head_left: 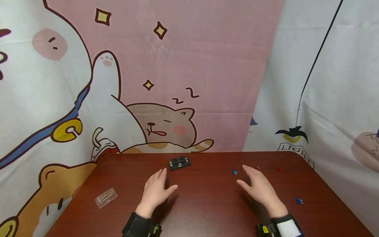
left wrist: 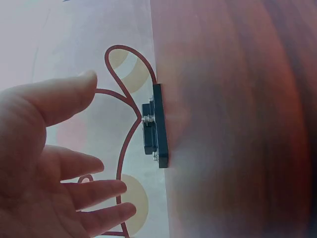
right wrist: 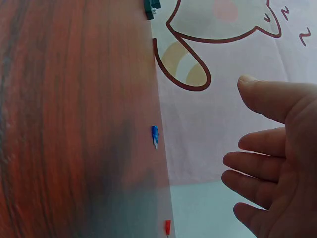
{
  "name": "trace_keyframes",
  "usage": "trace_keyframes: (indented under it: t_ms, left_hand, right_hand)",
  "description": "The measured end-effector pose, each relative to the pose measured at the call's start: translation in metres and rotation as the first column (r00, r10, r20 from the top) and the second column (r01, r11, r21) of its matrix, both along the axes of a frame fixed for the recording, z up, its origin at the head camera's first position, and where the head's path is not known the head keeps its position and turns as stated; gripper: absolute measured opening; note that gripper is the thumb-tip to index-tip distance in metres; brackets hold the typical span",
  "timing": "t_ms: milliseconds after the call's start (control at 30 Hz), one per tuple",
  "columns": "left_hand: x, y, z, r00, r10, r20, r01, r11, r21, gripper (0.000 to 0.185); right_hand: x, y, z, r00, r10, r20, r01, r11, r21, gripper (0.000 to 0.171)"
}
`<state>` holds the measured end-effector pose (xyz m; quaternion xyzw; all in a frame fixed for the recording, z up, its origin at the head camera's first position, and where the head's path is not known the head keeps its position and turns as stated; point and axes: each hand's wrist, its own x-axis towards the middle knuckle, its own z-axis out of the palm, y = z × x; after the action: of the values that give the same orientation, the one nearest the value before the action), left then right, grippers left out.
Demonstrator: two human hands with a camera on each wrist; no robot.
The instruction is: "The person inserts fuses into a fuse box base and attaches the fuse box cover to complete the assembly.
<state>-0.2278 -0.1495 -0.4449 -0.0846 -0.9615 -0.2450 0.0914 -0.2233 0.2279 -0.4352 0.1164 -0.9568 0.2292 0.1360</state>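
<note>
Both hands are held over the table with fingers extended and nothing in them. In the head view, my left hand (head_left: 155, 191) is on the near side of a small black terminal block (head_left: 179, 163) with metal screws; the same terminal block (left wrist: 160, 126) appears past the fingertips in the left wrist view. My right hand (head_left: 262, 189) has its thumb spread from the fingers. Just left of its fingertips lies a small blue crimp terminal (head_left: 234, 172). A red terminal (head_left: 257, 168) lies behind those fingers, partly hidden, and another red terminal (head_left: 279, 169) sits farther right.
A clear plastic cover (head_left: 106, 197) lies at the left of the brown table (head_left: 207, 210). More blue terminals (head_left: 299, 200) lie near the right edge. Behind the table's far edge hangs a cartoon-printed cloth (head_left: 213, 72).
</note>
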Motion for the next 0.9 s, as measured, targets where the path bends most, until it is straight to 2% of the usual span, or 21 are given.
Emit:
trace_keyframes:
  t_ms: [200, 433, 767, 900]
  left_hand:
    - [-0.006, 0.004, -0.004, 0.999, -0.023, -0.031, 0.025, 0.998, 0.060, 0.074]
    - [-0.020, 0.004, -0.002, 0.992, -0.025, -0.124, 0.033, 0.997, 0.066, 0.063]
    - [-0.049, 0.000, -0.002, 0.995, 0.011, -0.097, -0.004, 0.997, 0.073, 0.057]
    - [-0.060, -0.001, -0.003, 0.997, 0.036, -0.066, -0.032, 0.997, 0.063, 0.058]
  right_hand:
    - [-0.003, -0.008, -0.002, 1.000, 0.024, -0.003, -0.024, 0.999, -0.044, 0.060]
    - [-0.008, -0.018, -0.007, 0.999, 0.038, 0.002, -0.038, 0.996, -0.082, 0.056]
    - [-0.015, -0.026, -0.015, 0.999, 0.051, 0.006, -0.050, 0.993, -0.109, 0.050]
    - [-0.021, -0.031, -0.016, 0.998, 0.065, 0.011, -0.063, 0.991, -0.121, 0.049]
